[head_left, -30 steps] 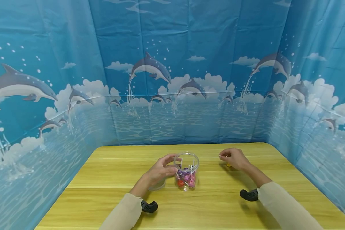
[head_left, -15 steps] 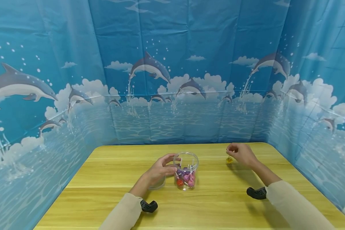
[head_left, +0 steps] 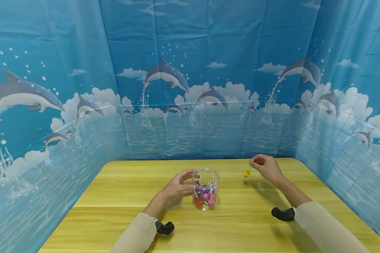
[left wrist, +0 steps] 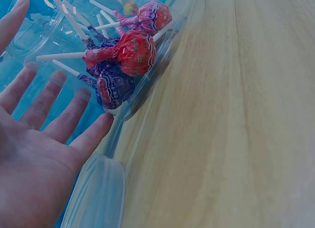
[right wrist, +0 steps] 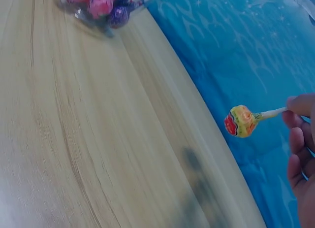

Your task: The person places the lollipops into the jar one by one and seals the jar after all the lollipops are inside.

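Note:
A round clear jar (head_left: pixel 204 207) stands on the table, holding several wrapped lollipops in purple, pink and red, with white sticks pointing up. My left hand (head_left: pixel 177 188) rests at the jar's left side; in the left wrist view its fingers (left wrist: pixel 71 117) are spread and nearly straight against the wall. A red-wrapped lollipop (left wrist: pixel 135 53) shows there through the plastic. My right hand (head_left: pixel 267 168) pinches the stick end of a yellow lollipop (head_left: pixel 246 173) between thumb and fingertips. Its wrapped head hangs above the table, and in the right wrist view red shows on the wrapper (right wrist: pixel 239 122).
A clear round lid (head_left: pixel 174 204) lies flat left of the jar, partly under my left hand. The wooden table (head_left: pixel 123 189) ends at a blue dolphin-print curtain (head_left: pixel 190 137) behind and on both sides.
My right hand has moved right and back and lifted the yellow lollipop by its stick; its head has swung left, clear of the fingers. The left hand and jar have stayed put.

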Available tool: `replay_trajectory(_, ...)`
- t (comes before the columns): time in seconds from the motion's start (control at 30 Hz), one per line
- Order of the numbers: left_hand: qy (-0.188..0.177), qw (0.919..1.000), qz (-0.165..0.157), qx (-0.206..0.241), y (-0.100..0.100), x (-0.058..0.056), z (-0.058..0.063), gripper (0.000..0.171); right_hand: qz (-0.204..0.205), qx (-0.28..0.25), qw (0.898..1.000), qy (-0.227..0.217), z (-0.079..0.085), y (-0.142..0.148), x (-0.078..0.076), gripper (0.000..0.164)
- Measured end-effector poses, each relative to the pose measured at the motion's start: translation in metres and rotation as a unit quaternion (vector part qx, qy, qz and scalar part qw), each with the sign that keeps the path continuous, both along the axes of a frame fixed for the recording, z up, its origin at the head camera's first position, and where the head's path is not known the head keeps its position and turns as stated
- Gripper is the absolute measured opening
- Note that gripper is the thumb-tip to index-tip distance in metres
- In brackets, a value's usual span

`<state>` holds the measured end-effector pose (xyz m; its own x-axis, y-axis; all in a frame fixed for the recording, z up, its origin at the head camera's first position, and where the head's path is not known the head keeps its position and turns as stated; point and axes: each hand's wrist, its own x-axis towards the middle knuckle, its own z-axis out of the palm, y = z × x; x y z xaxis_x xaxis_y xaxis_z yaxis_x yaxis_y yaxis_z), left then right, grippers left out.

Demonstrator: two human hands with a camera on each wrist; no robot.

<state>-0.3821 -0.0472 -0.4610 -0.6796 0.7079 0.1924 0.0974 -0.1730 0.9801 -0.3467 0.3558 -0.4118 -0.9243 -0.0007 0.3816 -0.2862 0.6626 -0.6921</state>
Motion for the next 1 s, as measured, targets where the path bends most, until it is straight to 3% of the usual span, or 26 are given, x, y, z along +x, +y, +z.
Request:
replay_trajectory(0.7, 0.002, 1.0000, 0.000, 0.004, 0.003, 0.000, 0.000, 0.081, 0.029, -0.116, 0.993, 0.010, 0.015, -0.045, 0.007, 0.028)
replay_trajectory(1.0, 0.000, 1.0000, 0.003, -0.001, -0.001, -0.002, 0.001, 0.081, 0.045, -0.188, 0.980, 0.036, 0.028, -0.079, 0.010, 0.027)
